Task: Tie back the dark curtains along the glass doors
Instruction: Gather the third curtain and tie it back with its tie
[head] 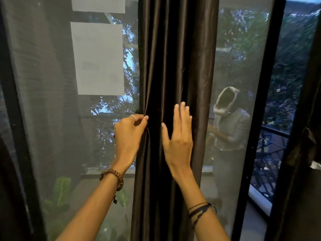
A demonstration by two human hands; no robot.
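A dark, shiny curtain (175, 54) hangs gathered in long folds down the middle of the glass doors (57, 101). My left hand (129, 134) pinches the curtain's left edge between thumb and fingers at about mid height. Flat against the front folds lies my right hand (178, 136), fingers straight and apart, holding nothing. I see no tie-back band or cord on this curtain.
Black door frames stand at the left (15, 119) and right (260, 119). Another dark curtain (304, 153) hangs at the far right. A person's reflection (229, 129) shows in the right pane. Two white sheets (99, 58) are on the left pane.
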